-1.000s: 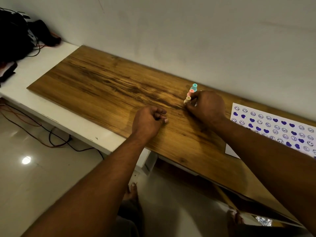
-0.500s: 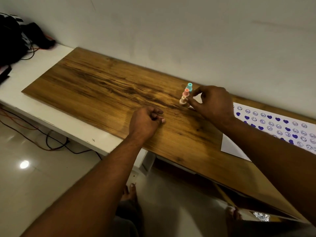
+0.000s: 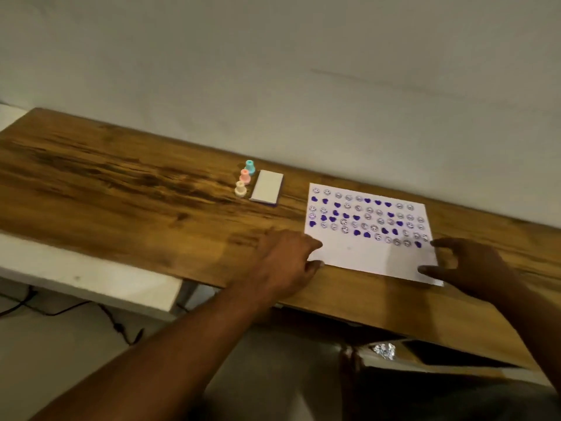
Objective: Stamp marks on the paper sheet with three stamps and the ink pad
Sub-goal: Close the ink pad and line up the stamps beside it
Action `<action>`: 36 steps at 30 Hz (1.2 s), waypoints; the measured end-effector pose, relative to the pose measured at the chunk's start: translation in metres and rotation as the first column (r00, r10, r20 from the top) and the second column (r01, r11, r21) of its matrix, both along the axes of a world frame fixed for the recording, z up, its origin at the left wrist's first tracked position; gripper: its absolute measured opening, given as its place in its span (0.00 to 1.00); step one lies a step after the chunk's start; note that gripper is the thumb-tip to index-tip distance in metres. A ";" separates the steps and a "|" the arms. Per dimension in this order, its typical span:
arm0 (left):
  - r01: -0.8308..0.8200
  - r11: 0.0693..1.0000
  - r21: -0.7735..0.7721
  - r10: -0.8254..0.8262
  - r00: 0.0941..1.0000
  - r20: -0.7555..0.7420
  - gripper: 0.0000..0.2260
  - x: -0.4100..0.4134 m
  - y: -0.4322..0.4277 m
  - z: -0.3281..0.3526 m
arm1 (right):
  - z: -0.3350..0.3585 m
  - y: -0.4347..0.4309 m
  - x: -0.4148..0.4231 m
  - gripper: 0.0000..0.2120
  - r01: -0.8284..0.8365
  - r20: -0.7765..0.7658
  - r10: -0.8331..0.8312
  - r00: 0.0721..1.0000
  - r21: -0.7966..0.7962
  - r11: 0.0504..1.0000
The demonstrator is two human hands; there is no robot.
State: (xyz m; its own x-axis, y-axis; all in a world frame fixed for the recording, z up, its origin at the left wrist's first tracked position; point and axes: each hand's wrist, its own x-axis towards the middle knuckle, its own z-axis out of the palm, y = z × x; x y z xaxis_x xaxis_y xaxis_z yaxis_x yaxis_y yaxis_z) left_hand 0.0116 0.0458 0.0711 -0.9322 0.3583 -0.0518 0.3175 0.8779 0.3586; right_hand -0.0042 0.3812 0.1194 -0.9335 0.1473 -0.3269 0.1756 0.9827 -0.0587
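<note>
three stamps (image 3: 244, 179) stand beside the ink pad (image 3: 267, 186), far left of the paper sheet (image 3: 364, 256). right hand (image 3: 473, 268) lies spread on its near right corner; left hand (image 3: 285, 256) at its left edge, grip unclear. dragging the sheet may smear wet marks.

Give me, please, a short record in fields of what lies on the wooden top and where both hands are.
Surface: wooden top against a pale wall
Paper sheet: flat; far part filled with purple hearts and smiley faces, near strip blank
Stamps: teal stamp, pink stamp, cream stamp, upright in a row, apart from the sheet
Ink pad: flat white case beside the stamps
Left hand: fingers at the sheet's left near edge
Right hand: fingers spread at its right near corner
Contact: blurred, cannot tell
</note>
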 end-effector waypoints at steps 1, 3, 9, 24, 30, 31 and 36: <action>0.044 0.995 -0.088 -0.044 0.999 0.004 0.24 0.004 0.007 -0.001 | -0.004 0.007 0.004 0.39 0.010 0.044 -0.010 0.999 -0.001 1.000; 0.096 0.982 -0.162 -0.091 0.995 0.038 0.27 0.011 0.017 -0.004 | -0.011 0.020 0.012 0.41 -0.007 0.113 0.009 0.994 -0.013 1.000; 0.147 0.962 -0.232 -0.124 0.986 0.109 0.33 0.020 0.019 -0.022 | -0.020 0.023 0.012 0.50 -0.120 0.192 0.127 0.973 -0.048 0.992; 0.095 0.964 -0.248 -0.084 0.995 0.053 0.33 0.017 -0.009 -0.032 | -0.034 0.003 -0.003 0.55 -0.215 0.303 0.188 0.934 0.058 0.975; 0.087 0.967 -0.241 -0.079 0.996 0.045 0.33 0.017 -0.008 -0.031 | -0.035 0.002 -0.003 0.55 -0.221 0.307 0.190 0.933 0.068 0.973; 0.085 0.968 -0.237 -0.078 0.996 0.039 0.33 0.017 -0.008 -0.031 | -0.035 0.002 -0.003 0.55 -0.222 0.306 0.192 0.932 0.067 0.973; 0.080 0.970 -0.231 -0.079 0.997 0.014 0.32 0.015 -0.007 -0.032 | -0.033 0.003 -0.002 0.54 -0.219 0.301 0.192 0.934 0.057 0.974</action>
State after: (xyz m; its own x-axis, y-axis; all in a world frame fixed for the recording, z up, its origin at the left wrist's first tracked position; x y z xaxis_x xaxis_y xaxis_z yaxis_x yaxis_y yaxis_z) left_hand 0.0269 0.0384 0.0396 -0.9007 0.4089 -0.1468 0.3883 0.9092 0.1503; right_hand -0.0062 0.3845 0.0859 -0.8118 0.0032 -0.5839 -0.0344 0.9980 0.0533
